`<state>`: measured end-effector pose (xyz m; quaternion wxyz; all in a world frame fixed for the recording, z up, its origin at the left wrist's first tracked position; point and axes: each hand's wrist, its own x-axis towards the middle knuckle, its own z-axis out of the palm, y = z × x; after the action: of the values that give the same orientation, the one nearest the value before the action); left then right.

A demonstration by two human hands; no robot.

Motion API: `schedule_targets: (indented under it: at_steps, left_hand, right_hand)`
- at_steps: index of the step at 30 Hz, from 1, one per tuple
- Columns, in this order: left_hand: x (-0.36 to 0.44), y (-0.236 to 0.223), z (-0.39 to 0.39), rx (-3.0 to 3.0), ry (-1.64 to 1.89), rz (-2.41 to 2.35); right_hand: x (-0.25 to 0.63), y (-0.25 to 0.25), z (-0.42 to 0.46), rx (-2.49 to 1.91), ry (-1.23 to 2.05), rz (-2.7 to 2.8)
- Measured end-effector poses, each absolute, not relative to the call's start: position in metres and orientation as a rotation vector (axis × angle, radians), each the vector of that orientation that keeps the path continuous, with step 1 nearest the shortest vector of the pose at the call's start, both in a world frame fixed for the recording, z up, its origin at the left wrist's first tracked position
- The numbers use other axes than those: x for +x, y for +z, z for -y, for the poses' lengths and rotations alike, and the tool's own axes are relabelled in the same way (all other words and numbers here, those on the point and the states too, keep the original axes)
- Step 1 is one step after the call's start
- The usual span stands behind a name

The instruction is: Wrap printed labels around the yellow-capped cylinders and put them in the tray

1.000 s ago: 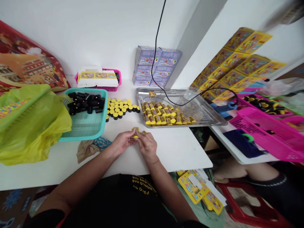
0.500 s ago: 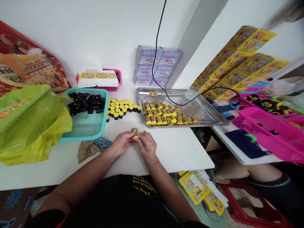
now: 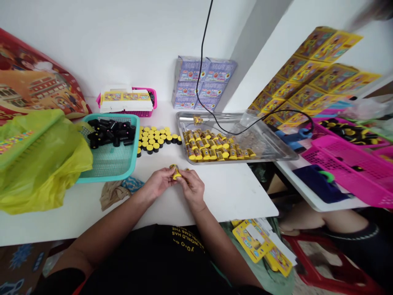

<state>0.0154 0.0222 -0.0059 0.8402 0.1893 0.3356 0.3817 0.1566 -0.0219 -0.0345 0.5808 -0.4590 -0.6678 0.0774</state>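
Over the white table (image 3: 227, 188), my left hand (image 3: 160, 182) and my right hand (image 3: 193, 189) meet with closed fingers on one small yellow cylinder (image 3: 176, 173) with a printed wrap. A bit of yellow also shows at the top of my right fingers, too small to name. Just beyond, a metal tray (image 3: 267, 153) holds several similar wrapped yellow cylinders (image 3: 211, 153). Left of the tray stand several black cylinders with yellow tops (image 3: 152, 142). A teal basket (image 3: 134, 162) contains plain black cylinders (image 3: 110, 133).
Purple boxes (image 3: 199, 82) and stacked yellow boxes (image 3: 310, 78) stand behind. A black cable (image 3: 202, 53) hangs across the tray. Yellow plastic bag (image 3: 61, 172) and crumpled cloth (image 3: 113, 194) lie left. Pink baskets (image 3: 353, 172) and another person's leg (image 3: 331, 221) are at the right.
The cylinder has tilted between my fingers, so more of its yellow end and wrap shows. Both hands stay in nearly the same place; the view shifts slightly.
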Motion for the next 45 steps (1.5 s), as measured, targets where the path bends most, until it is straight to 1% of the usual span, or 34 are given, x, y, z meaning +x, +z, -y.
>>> schedule_targets:
  at_steps: [7,11,20,24,31,36,41,45]
  left_hand:
    - [0.017,-0.01,-0.021,0.392,0.774,-0.713]
    - [0.019,-0.01,-0.017,0.404,0.774,-0.693]
    - [0.02,-0.01,-0.017,0.428,0.684,-0.703]
    - [0.02,-0.006,-0.016,0.394,0.716,-0.75]
    - [0.02,-0.004,-0.012,0.505,0.793,-0.778]
    - [0.017,-0.003,-0.017,0.496,0.765,-0.789]
    - [0.016,-0.006,-0.021,0.442,0.839,-0.742]
    - [0.019,-0.007,-0.018,0.388,0.821,-0.74]
  right_hand:
    - [0.155,-0.04,0.021,-1.135,0.052,1.596]
    - [0.155,-0.038,0.021,-1.062,0.017,1.597]
    - [0.161,-0.043,0.021,-1.056,-0.108,1.628]
    - [0.16,-0.043,0.021,-1.088,-0.049,1.603]
    - [0.158,-0.04,0.021,-1.134,0.184,1.673]
    - [0.159,-0.04,0.02,-1.158,0.319,1.535]
    - [0.16,-0.037,0.021,-1.145,0.294,1.622]
    - [0.158,-0.036,0.023,-1.093,0.252,1.593]
